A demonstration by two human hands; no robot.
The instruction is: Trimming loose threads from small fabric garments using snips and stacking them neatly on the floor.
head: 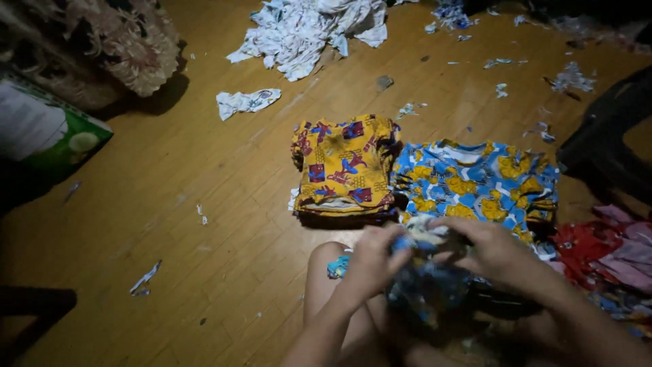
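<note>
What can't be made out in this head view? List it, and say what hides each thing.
- Bunched blue cloth: motion blur and both hands, left hand and right hand, cover it; its kind is unclear.
- Yellow stack: only the top piece shows; lower layers are hidden beneath.
- Red and pink cloth: cut off by the right edge.
- Dark object: too dim to identify.
- Green and white bag: cut off at the left edge.

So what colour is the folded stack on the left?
Yellow stack with red and blue printed figures, seen from the head view.
</note>
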